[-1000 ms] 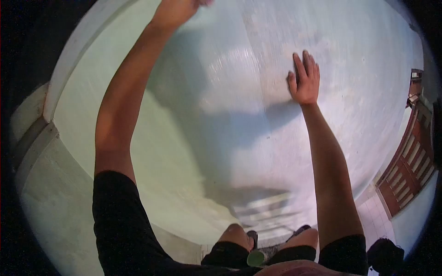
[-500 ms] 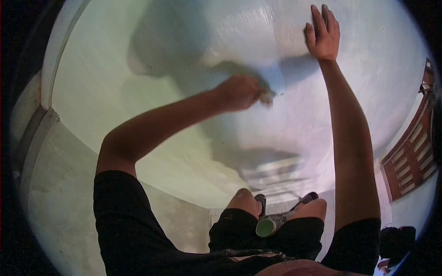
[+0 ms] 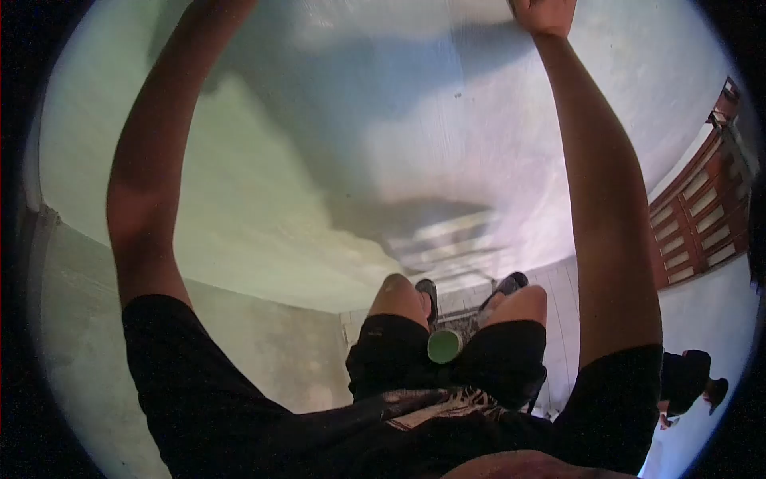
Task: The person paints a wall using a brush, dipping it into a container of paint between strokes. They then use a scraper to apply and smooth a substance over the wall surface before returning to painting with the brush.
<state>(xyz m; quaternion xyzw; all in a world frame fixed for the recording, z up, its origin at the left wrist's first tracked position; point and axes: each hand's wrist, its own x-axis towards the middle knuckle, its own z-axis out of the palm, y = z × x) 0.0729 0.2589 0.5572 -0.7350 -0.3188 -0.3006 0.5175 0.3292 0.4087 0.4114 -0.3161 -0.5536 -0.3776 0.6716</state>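
Note:
Only the lower part of my right hand [image 3: 546, 14] shows at the top edge, against the pale wall [image 3: 519, 160]. Its thumb stands apart, the other fingers are cut off, and nothing is seen held in it. My left forearm [image 3: 155, 128] reaches up past the top edge at the left, so the left hand and anything in it are out of sight. Below, between my thighs, is a round green container [image 3: 444, 346], touched by neither hand.
My feet in dark sandals [image 3: 511, 287] are near the wall's base on the tiled floor [image 3: 558, 295]. At the right is a reddish-brown slatted frame [image 3: 694, 215]. Another person in dark clothes [image 3: 686, 379] is at the lower right. Shadows fall across the wall.
My left hand, which held a small pale and greenish thing against the wall, has gone up and left out of view. The view has tilted down, so my right hand sits higher, partly cut off.

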